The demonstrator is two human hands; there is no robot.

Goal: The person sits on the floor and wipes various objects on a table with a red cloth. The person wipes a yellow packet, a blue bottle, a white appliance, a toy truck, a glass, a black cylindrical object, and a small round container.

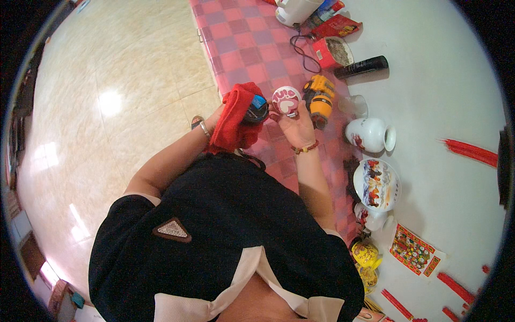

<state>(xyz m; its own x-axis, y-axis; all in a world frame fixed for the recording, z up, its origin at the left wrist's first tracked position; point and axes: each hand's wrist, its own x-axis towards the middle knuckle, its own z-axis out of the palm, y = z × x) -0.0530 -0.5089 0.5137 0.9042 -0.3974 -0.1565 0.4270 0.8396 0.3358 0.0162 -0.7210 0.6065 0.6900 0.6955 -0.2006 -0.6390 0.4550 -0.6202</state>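
Observation:
My left hand (216, 117) wears a metal bracelet and is mostly hidden behind a bright red cloth (237, 108). It holds the cloth against a dark round object (256, 110), which has a blue label on top; the object's lower part is wrapped from view. Beside it, my right hand (295, 126), with a beaded bracelet at the wrist, grips a round pink-and-white lid-like piece (286, 100) bearing a heart and lettering. Both hands are above a table with a pink checked cover (257, 52). A yellow-and-black power tool (320, 100) lies just right of my right hand.
Along the wall side stand a white kettle (295, 12) with a cord, a red box (325, 54) with grey contents, a black cylinder (362, 67), a clear glass (354, 106), a white vase (366, 135) and a decorated plate (377, 185). Tiled floor (132, 60) lies left.

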